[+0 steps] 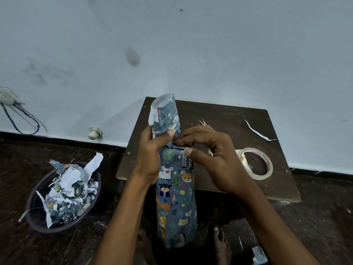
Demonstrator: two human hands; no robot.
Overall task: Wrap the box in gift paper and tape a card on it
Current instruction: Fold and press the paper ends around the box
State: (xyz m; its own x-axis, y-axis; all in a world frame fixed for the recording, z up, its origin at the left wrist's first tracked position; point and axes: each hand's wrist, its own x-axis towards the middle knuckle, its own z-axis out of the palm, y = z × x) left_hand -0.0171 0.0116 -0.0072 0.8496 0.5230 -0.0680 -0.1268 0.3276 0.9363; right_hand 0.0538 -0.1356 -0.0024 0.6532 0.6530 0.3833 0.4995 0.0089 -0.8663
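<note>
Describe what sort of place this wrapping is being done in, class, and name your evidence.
Probably a room at home, worked at floor level: a low wooden board against a scuffed painted wall, a basin of paper scraps on the dark floor, and bare feet beside the wrapped box.

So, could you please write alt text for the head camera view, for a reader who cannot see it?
Two hands fold animal-print gift paper around a long box held upright: the left hand grips the paper, and the right hand pinches a fold. Behind lie a dark wooden board with a tape roll, and a bowl of paper scraps sits left.
</note>
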